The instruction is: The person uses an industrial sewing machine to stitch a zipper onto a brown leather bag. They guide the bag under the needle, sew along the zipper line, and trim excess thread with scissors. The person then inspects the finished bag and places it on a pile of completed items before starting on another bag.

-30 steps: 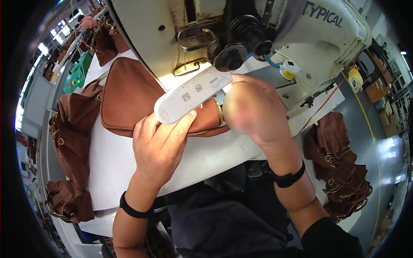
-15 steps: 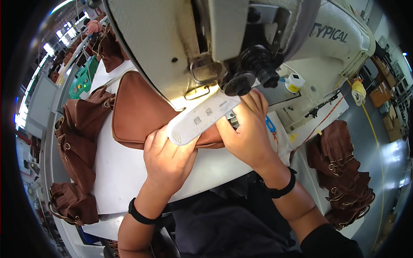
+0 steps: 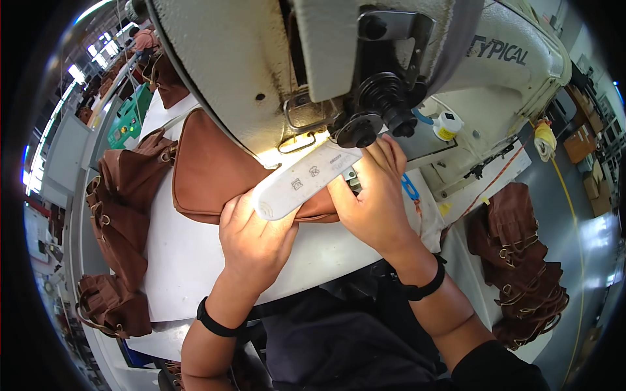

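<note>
A brown leather bag piece (image 3: 212, 169) lies under the head of a sewing machine (image 3: 235, 58). A white oblong fitting (image 3: 287, 192) with small printed symbols hangs over it, hiding part of it. My left hand (image 3: 257, 238) grips the bag's near edge, its fingertips partly behind that fitting. My right hand (image 3: 372, 199) is at the bag's right end, fingers curled beside the black tension knobs (image 3: 385, 104); what they hold is hidden. Just right of that hand is a blue tool (image 3: 409, 189) on an orange cord.
Piles of brown bags lie left (image 3: 117, 215) and right (image 3: 508, 267) on the white table (image 3: 189, 280). A green case (image 3: 125, 117) stands at back left, a small white bottle (image 3: 448, 125) by the machine arm. A person (image 3: 143, 40) sits farther back.
Since a second ago my right hand has turned and shifted, uncovering the blue tool. The whole view has shifted slightly. Over the last half second both hands have barely moved.
</note>
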The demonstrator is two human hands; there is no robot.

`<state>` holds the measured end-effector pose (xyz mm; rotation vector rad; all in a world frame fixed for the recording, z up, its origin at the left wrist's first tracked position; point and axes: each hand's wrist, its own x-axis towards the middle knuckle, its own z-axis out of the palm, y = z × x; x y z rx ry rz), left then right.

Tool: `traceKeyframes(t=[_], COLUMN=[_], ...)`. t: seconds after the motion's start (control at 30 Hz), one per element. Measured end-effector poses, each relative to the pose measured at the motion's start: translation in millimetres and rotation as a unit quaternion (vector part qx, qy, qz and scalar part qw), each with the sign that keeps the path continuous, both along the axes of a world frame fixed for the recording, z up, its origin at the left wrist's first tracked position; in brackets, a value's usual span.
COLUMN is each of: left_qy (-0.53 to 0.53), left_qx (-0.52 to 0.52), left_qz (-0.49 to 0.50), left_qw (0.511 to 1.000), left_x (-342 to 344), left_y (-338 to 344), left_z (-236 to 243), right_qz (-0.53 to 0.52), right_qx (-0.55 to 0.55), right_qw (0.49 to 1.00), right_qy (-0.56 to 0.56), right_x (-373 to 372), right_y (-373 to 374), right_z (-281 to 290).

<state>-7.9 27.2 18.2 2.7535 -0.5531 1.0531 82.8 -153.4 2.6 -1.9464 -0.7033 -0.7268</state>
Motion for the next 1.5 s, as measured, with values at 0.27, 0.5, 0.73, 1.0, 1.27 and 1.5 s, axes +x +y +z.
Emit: traceKeyframes(t=[0.27,0.5,0.73,1.0,1.27,1.5], left_qy=[-0.012,0.008,0.190,0.102,0.088,-0.024], left_qx=[-0.006,0.079,-0.181,-0.156,-0.272,-0.157], left_qz=[-0.024,0.061,0.064,-0.010,-0.033,0.031], left_qw=[1.000,0.995,0.963,0.982,0.958,0.987], left_x=[4,-8,-52,12,22,11], left_y=[3,-16,-64,-8,-25,-36], left_z=[1,5,12,-20,-32,-20], right_qz=[-0.016,-0.035,-0.016,-0.032,-0.176,-0.193], right_qx=[0.009,0.004,0.028,0.019,-0.016,-0.041], right_qw=[1.000,0.999,0.999,0.997,0.983,0.976], right_qy=[-0.015,-0.015,0.002,-0.061,-0.041,-0.088], right_x=[1,2,1,-29,10,20], right_y=[4,-1,3,-11,12,12], right_z=[-1,-1,-5,-7,-1,-5])
